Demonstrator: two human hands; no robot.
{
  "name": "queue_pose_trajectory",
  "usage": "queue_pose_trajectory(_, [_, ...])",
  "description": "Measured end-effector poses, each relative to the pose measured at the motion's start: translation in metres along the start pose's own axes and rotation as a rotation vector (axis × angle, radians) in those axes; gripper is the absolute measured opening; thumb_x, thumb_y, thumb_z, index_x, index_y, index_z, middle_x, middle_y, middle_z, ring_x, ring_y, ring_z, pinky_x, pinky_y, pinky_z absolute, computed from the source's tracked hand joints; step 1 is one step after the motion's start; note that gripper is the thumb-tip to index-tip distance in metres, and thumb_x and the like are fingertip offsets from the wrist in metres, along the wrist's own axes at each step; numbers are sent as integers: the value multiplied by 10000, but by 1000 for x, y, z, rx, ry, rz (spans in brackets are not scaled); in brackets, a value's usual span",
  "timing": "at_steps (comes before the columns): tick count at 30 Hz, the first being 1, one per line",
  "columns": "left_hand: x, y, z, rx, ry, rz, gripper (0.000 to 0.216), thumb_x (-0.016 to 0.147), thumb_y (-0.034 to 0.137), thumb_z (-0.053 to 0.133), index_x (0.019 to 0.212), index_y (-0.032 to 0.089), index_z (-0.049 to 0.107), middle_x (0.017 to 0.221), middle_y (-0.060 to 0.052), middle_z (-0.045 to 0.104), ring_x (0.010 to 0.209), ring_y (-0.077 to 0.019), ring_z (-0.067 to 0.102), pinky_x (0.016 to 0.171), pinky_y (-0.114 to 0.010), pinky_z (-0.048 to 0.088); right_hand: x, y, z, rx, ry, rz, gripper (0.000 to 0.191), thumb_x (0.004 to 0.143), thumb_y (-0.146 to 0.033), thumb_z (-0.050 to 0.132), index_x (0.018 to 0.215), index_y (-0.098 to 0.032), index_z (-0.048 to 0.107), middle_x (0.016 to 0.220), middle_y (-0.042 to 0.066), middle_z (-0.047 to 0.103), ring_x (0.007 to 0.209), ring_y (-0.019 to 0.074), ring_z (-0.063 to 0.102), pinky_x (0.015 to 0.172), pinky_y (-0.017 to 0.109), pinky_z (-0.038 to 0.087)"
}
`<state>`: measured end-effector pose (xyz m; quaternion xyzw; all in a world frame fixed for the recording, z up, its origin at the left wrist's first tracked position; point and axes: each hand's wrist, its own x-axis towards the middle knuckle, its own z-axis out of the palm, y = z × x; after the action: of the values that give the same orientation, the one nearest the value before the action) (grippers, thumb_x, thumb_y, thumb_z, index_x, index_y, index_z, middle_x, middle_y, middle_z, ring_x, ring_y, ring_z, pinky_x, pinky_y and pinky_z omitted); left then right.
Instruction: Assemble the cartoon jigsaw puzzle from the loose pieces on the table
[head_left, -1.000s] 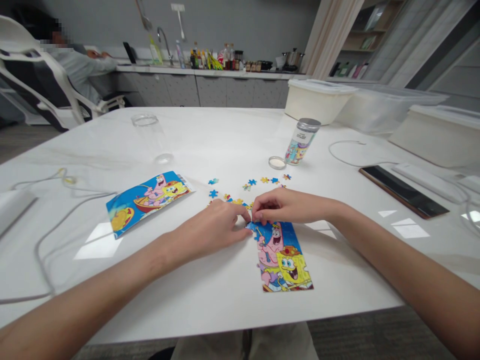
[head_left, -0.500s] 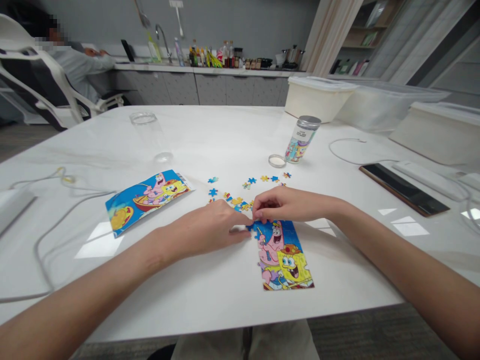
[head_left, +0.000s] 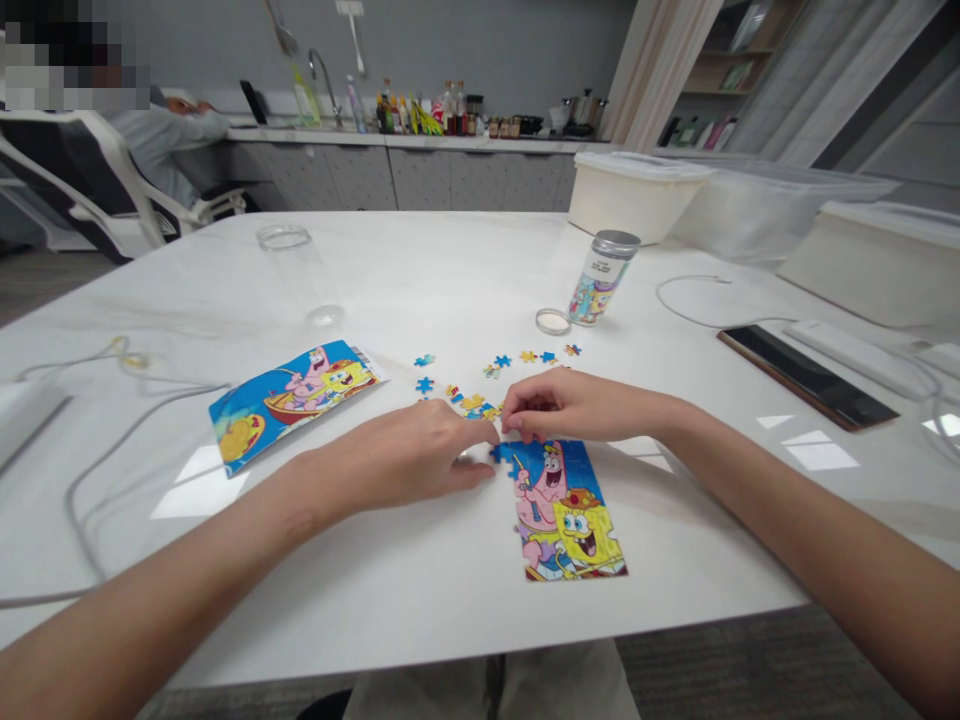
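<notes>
A partly built cartoon jigsaw puzzle (head_left: 566,515) lies on the white table (head_left: 420,560) in front of me. My left hand (head_left: 409,455) rests beside its top left corner, fingers curled and pressed together at the puzzle's edge. My right hand (head_left: 559,405) is over the top edge, fingertips pinched down on a spot I cannot make out. The two hands almost touch. Several loose puzzle pieces (head_left: 480,385) lie scattered just beyond the hands.
A printed picture card (head_left: 292,395) lies at left. A small puzzle tube (head_left: 600,280) and its lid (head_left: 553,321) stand beyond the pieces. A clear glass (head_left: 296,275), cables (head_left: 112,420), a phone (head_left: 806,378) and white bins (head_left: 637,198) ring the table. A person sits far left.
Both hands stay at the puzzle's top left corner, shifting only slightly. The view has tilted a little.
</notes>
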<state>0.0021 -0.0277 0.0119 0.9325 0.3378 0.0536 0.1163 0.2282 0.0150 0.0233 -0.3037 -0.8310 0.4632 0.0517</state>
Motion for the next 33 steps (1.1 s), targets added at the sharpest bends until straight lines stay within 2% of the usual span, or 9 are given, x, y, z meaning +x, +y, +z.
queue_pose_trajectory(4, [1,-2,-2,-25,-5,-12,263,901,312,515,1025,208,722,608,-5,633,545,-123,534,536,-250,342,0,2,1,-15,38,5,151,885,-276,543,845,-168,641,749,3,634,653,112,542,613,241,420])
queue_pose_trajectory(9, [3,2,-1,-46,-22,-32,252,896,318,528,991,202,730,613,-14,637,545,-127,522,519,-251,328,-5,0,-5,-25,24,40,173,886,-293,546,837,-166,653,730,8,652,631,112,556,577,236,420])
queue_pose_trajectory(15, [5,6,3,-94,-34,-121,305,902,380,530,1048,198,727,618,-28,644,621,-161,546,591,-268,353,-16,0,-15,-58,-189,44,270,878,-371,600,928,-161,763,789,54,741,714,147,661,614,240,472])
queue_pose_trajectory(20, [8,11,2,-205,-58,-223,270,880,339,539,1042,196,700,534,37,528,512,-123,444,577,-261,324,-16,2,-11,-41,-228,71,281,874,-358,613,974,-164,790,835,75,762,706,140,670,619,227,486])
queue_pose_trajectory(25, [10,13,-5,-335,-51,-263,177,827,284,588,946,170,652,445,115,349,440,-89,319,556,-246,299,-15,1,-10,-49,-222,68,266,879,-340,608,954,-169,797,810,69,759,669,127,651,597,223,467])
queue_pose_trajectory(28, [9,11,-9,-459,-51,-295,135,811,308,598,832,178,629,445,122,316,434,-76,275,503,-230,265,-16,1,-12,-70,-219,33,266,877,-339,608,936,-159,796,795,66,749,666,126,640,585,224,453])
queue_pose_trajectory(31, [10,8,-11,-598,-43,-387,185,807,369,610,813,185,630,454,121,288,434,-77,260,457,-228,229,-15,0,-12,-67,-122,-2,281,878,-359,608,987,-161,774,770,54,733,648,123,630,557,224,436])
queue_pose_trajectory(33, [10,7,-11,-658,7,-430,202,812,384,607,818,185,641,459,120,268,435,-78,246,443,-230,206,-12,-1,-10,-7,-28,6,307,886,-383,599,1058,-170,737,741,34,716,632,120,622,542,221,432])
